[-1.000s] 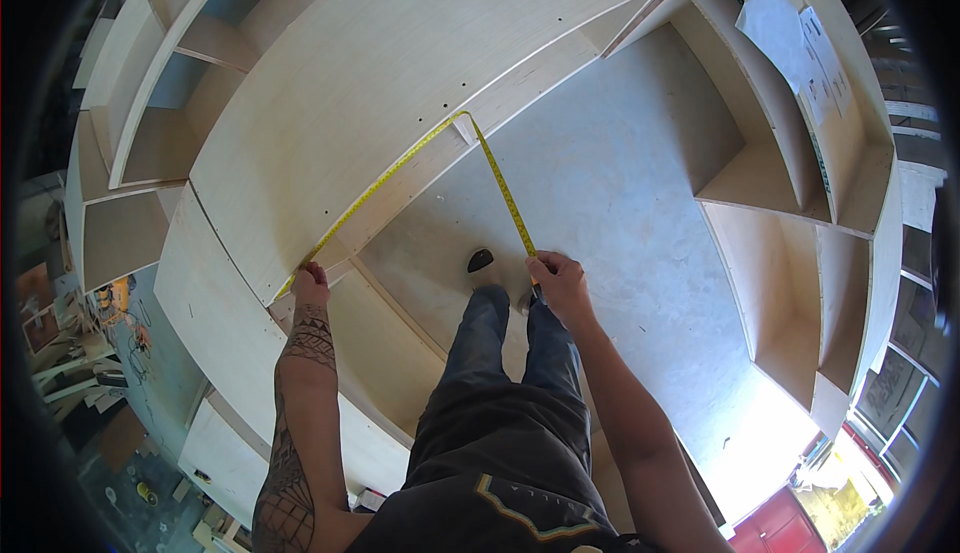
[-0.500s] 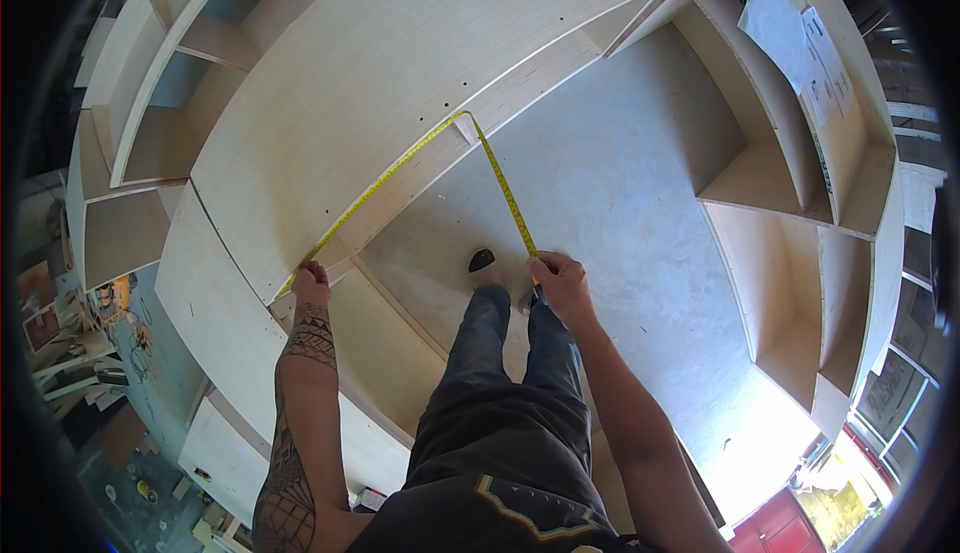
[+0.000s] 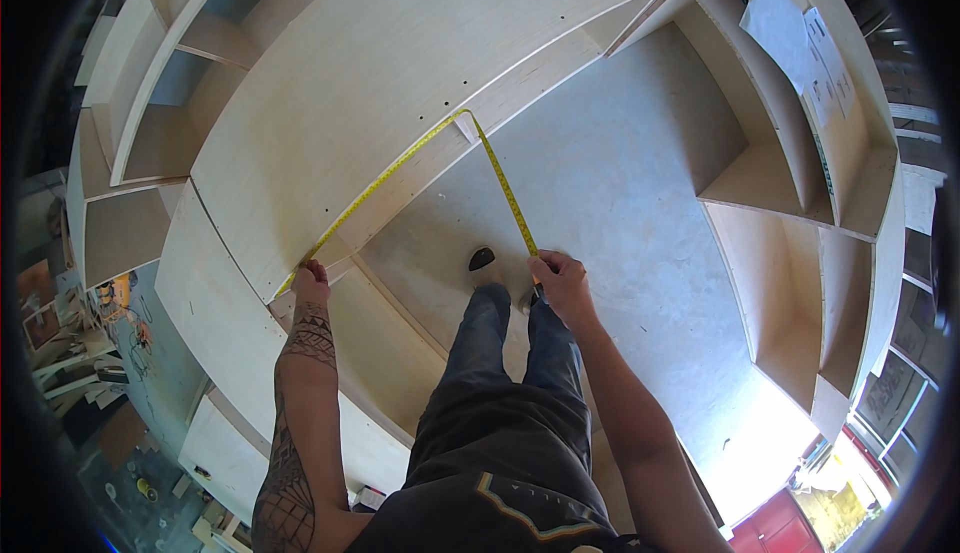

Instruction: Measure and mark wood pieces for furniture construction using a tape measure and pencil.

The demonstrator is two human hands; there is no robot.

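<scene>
A yellow tape measure (image 3: 385, 176) runs along the front edge of a pale plywood panel (image 3: 340, 83). My left hand (image 3: 311, 280) pinches the blade near its end, by the seam between two panels. At mid-panel the blade bends sharply and slopes down to my right hand (image 3: 562, 285). That hand is closed around the tape measure, whose case is mostly hidden by the fingers; a bit of orange shows below them. Several small dark holes dot the panel beyond the blade.
Plywood shelf units stand at the left (image 3: 185, 83) and right (image 3: 780, 283). White papers (image 3: 785, 38) lie on the right one. Below me is a grey concrete floor (image 3: 620, 183), with a low plywood frame (image 3: 385, 343) near my legs. Tools and wood scraps (image 3: 115, 303) lie at far left.
</scene>
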